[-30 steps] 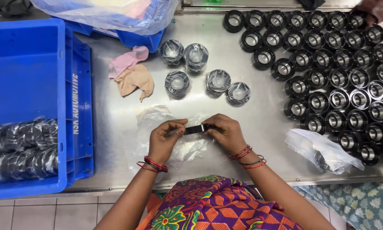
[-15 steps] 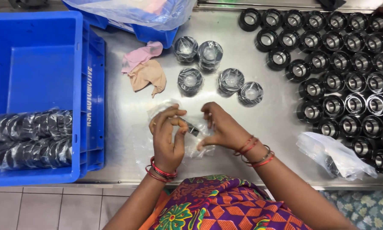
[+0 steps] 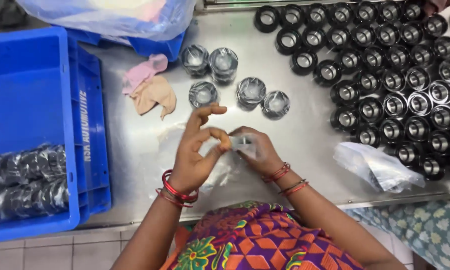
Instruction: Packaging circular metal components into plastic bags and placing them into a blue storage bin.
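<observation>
My left hand [image 3: 197,152] and my right hand [image 3: 257,150] meet over the steel table [image 3: 305,135], just in front of me. Between them is a small black ring part in a clear plastic bag [image 3: 242,142]. My right hand grips the bagged part from the right. My left thumb and forefinger pinch the plastic at its left end, the other fingers raised. Loose clear plastic [image 3: 220,172] lies on the table under my hands. The part itself is mostly hidden by fingers and plastic.
Several plastic-wrapped ring parts [image 3: 250,90] stand beyond my hands. Many bare black rings [image 3: 400,80] fill the right side. A blue crate [image 3: 40,125] on the left holds wrapped parts [image 3: 25,175]. Pink and tan cloths [image 3: 150,87] and a crumpled bag [image 3: 380,167] lie nearby.
The black part was held bare between both hands; now it is inside the clear plastic. My left hand has risen and pinches the bag.
</observation>
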